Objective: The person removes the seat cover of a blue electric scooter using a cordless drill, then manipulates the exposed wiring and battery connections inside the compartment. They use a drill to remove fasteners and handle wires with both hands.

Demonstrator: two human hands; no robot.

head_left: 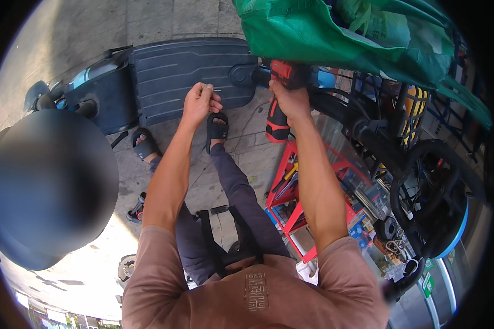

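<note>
My right hand [292, 101] is wrapped round the handle of a red and black cordless drill [278, 125], whose body points right, toward the scooter's front. My left hand [199, 103] pinches a thin, shiny metal piece [218, 90], probably a screw, between thumb and finger. It hovers over the black ribbed footboard [189, 68] of an electric scooter, apart from the drill. A round recessed fitting [240, 75] shows at the footboard's right end. The drill's tip is hidden behind my right hand and the scooter parts.
A green bag [335, 41] hangs over the scooter's front at the upper right. The dark seat [52, 186] fills the left. A red tool cart [291, 216] with tools stands below my right forearm, beside black handlebars [422, 192]. My sandalled feet [217, 127] are on paving.
</note>
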